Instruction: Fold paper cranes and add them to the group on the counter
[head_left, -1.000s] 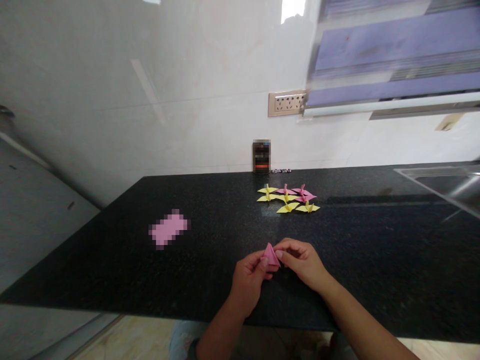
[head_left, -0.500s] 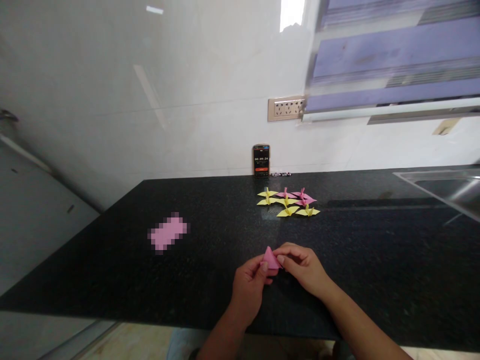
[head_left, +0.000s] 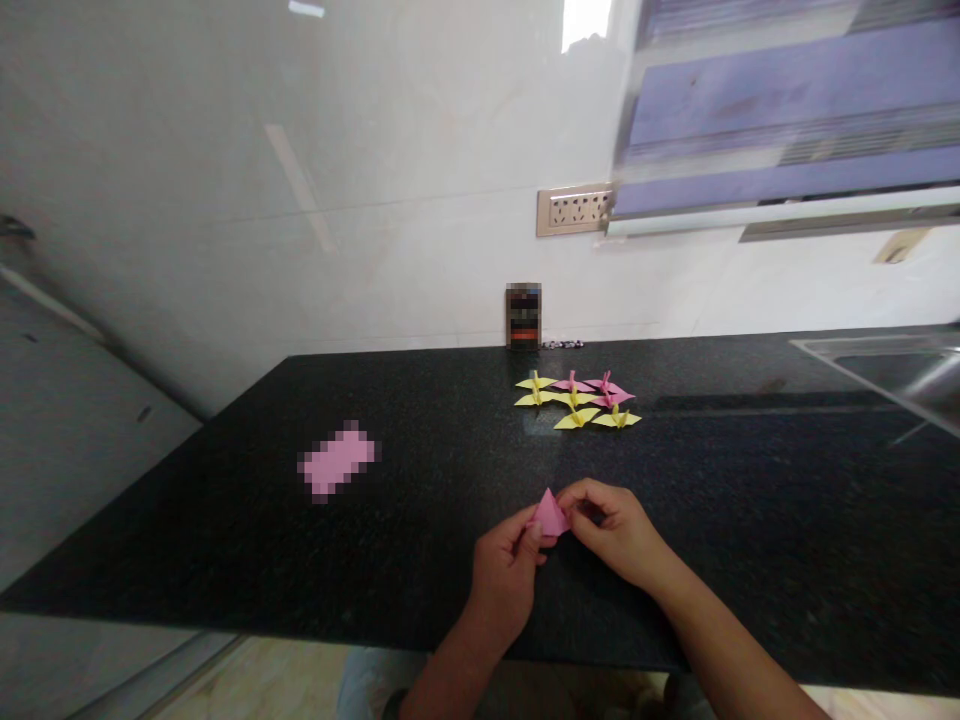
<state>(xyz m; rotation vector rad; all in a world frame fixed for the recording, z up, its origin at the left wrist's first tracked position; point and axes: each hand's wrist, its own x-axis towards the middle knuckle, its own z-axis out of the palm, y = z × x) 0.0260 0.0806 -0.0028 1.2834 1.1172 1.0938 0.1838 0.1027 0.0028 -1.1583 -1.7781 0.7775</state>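
Note:
A small folded piece of pink origami paper [head_left: 550,514] is held above the front part of the dark countertop, its point facing away from me. My left hand [head_left: 508,565] grips its left side, thumb on top and fingers beneath. At its right edge, my right hand [head_left: 611,525] pinches the paper between thumb and forefinger. Beyond my hands stand several folded paper cranes in close rows, yellow ones [head_left: 576,418] and pink ones [head_left: 613,398].
Off to the left lies a pink patch [head_left: 337,462], blurred by pixels. A phone [head_left: 523,317] leans against the wall beside a beaded strand [head_left: 564,345]. The black speckled countertop [head_left: 225,540] reaches a metal sink [head_left: 892,365] at right; a socket panel [head_left: 574,210] is on the wall.
Both hands and the pink paper have shifted slightly right and up in the picture. The right hand's fingers have moved a little along the paper's right edge.

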